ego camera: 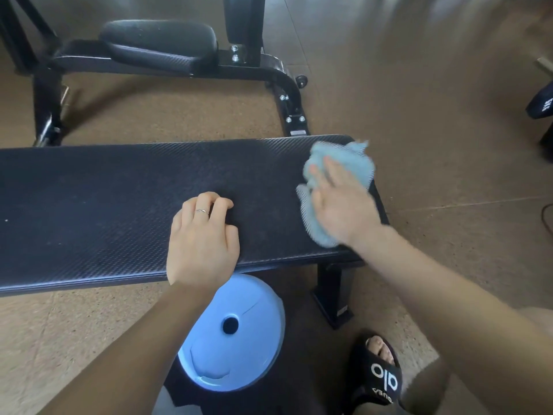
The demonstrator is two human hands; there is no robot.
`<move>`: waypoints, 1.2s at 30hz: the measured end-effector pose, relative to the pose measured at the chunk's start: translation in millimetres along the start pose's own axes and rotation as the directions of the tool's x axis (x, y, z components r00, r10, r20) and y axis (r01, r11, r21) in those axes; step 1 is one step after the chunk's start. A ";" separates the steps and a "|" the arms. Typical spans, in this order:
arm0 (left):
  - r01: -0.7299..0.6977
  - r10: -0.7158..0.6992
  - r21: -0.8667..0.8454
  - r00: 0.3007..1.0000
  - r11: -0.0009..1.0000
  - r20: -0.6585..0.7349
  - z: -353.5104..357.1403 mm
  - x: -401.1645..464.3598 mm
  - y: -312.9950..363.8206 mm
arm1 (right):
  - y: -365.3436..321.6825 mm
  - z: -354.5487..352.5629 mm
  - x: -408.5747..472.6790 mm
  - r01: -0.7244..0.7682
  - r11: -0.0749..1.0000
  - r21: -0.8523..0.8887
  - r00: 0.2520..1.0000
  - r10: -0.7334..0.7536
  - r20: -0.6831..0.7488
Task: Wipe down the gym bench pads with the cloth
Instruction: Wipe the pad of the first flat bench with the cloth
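A long black textured bench pad runs across the view from the left edge to right of centre. My right hand presses a light blue cloth flat onto the pad's right end, fingers spread over it. The cloth bunches out past my fingers toward the pad's far right corner and under my palm. My left hand rests on the pad's near middle, fingers curled under, a ring on one finger, holding nothing.
A second bench with a black seat pad and upright back pad stands behind on a black frame. A light blue disc lies on the floor below the pad, beside the bench foot and my sandalled foot.
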State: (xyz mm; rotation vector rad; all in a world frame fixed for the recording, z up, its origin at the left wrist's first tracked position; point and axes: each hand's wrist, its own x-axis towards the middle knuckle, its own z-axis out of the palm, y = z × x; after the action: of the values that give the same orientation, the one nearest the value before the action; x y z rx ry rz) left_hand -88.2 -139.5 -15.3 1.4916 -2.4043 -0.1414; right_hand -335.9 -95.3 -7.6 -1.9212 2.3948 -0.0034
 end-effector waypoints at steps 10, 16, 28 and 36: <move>-0.010 0.010 -0.001 1.000 1.000 0.017 -1.4 0.8 -0.1 | -91.2 9.4 -66.7 0.236 0.969 0.079 0.971 -0.232 -0.057; -0.001 0.001 0.002 0.999 1.000 0.033 -2.3 0.5 -0.5 | -8.7 -2.7 16.5 -0.050 0.998 0.043 0.999 0.051 -0.015; -0.007 0.007 -0.023 1.000 1.000 0.014 -2.4 0.3 -0.1 | -68.6 13.5 -39.9 0.204 0.975 0.082 0.975 -0.195 -0.110; -0.005 0.006 -0.019 0.999 1.000 0.033 -3.1 1.5 -1.0 | -79.4 8.0 39.9 0.027 0.992 0.123 0.998 -0.020 -0.054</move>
State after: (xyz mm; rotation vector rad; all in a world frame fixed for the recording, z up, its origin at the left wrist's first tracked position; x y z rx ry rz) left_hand -87.0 -141.0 -12.3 1.4854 -2.4257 -0.1890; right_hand -266.7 -151.1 -14.1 -1.9165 2.3433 -0.2018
